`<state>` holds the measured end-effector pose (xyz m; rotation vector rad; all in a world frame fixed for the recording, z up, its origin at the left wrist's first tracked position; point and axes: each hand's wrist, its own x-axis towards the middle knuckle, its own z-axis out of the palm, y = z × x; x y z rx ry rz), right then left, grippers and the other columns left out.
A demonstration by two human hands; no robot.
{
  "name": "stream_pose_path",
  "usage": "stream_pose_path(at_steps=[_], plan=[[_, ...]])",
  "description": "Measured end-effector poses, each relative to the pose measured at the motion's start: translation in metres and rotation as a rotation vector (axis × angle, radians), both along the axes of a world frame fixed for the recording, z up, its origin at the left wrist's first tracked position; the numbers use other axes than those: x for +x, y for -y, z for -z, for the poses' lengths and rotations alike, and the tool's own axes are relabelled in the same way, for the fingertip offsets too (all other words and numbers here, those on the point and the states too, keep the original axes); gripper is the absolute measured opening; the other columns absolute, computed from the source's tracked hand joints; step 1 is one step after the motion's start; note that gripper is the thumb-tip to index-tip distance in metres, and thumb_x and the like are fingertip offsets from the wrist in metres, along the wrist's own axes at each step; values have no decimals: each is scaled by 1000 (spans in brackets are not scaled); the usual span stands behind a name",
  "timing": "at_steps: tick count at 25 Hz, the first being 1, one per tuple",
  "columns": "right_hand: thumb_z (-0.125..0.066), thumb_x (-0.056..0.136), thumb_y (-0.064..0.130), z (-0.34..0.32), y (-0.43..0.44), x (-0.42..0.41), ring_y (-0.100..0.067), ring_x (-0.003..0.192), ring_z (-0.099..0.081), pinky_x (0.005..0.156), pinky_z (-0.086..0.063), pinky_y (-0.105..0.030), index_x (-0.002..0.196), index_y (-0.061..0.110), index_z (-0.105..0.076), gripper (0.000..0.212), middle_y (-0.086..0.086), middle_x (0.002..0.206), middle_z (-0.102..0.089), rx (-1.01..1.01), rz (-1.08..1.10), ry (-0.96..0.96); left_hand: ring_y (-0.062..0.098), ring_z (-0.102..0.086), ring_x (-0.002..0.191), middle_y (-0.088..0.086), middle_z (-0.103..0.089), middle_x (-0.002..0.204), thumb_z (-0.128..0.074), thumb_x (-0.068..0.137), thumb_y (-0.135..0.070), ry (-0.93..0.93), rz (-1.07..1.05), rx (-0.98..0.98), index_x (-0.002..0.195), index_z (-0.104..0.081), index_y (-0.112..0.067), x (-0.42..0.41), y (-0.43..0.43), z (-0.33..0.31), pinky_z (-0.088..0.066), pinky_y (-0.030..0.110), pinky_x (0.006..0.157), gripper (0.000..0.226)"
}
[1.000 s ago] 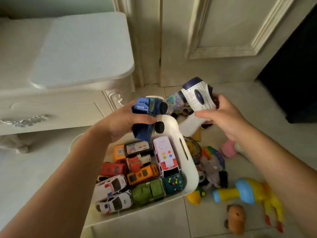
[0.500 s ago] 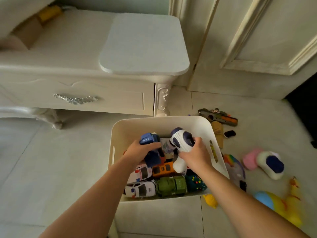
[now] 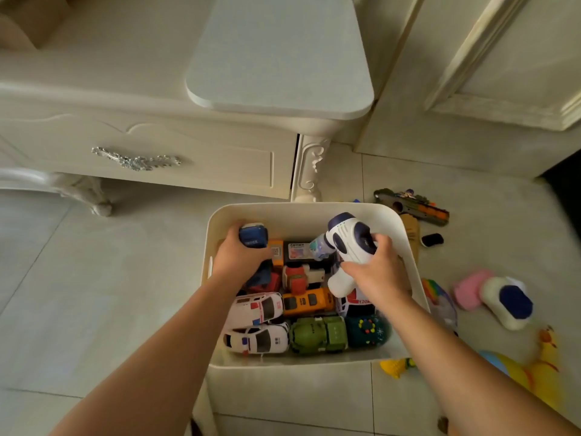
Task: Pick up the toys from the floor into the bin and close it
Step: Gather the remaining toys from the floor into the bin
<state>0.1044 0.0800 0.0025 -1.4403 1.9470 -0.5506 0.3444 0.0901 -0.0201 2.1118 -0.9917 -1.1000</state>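
Observation:
A white plastic bin (image 3: 301,215) stands on the tiled floor, holding several toy cars. My left hand (image 3: 239,256) is inside it at the far left corner, gripping a blue toy truck (image 3: 253,236). My right hand (image 3: 375,269) is over the bin's right side, holding a white and navy toy gun (image 3: 349,243) that points left. Loose on the floor to the right lie a green and orange blaster (image 3: 415,206), a pink toy (image 3: 471,287), a white and navy toy (image 3: 509,305), a yellow rubber chicken (image 3: 534,369) and a rainbow toy (image 3: 435,291).
A cream cabinet with a drawer and silver handle (image 3: 135,160) stands just behind the bin, its carved leg (image 3: 309,171) near the bin's far rim. A pale slab (image 3: 276,51) lies on the cabinet top. A panelled door (image 3: 490,73) is at the back right.
Both hands have lowered with their toys from above the bin down into it. The view has tilted down and drawn closer to the bin.

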Motion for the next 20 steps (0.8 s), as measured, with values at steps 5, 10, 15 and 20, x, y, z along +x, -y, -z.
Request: stream_pose_path(at_steps=[5,10,15,20], plan=[[-80,69,21,15,-9,10,-16,97,-53,60,-43,-19,129,23,-40,72,2,117,-52,28,-82,11,28,-45,121,9,-40,139,-72,81,-28,489,248,26,128,-48,-17,-2,-12,19,-44,41,97,54],[-80,70,19,16,-6,4,-17,98,-53,65,-45,-22,129,21,-40,72,0,119,-53,15,-71,-25,26,-39,129,6,-38,144,-59,92,-26,505,372,-8,133,-47,-14,3,-7,24,-36,39,105,45],[-78,72,17,20,-12,5,-15,99,-49,63,-42,-19,130,22,-39,70,0,123,-50,24,-151,-63,26,-44,126,6,-41,141,-52,93,-20,513,317,-208,131,-50,-14,-7,-15,17,-38,42,104,38],[-75,80,27,24,-28,22,-30,113,-57,76,-55,-36,144,12,-27,81,-10,134,-49,41,56,-178,24,-12,146,4,-23,156,-48,95,-37,547,536,-81,145,-34,-23,-19,-31,22,-16,45,118,54]])
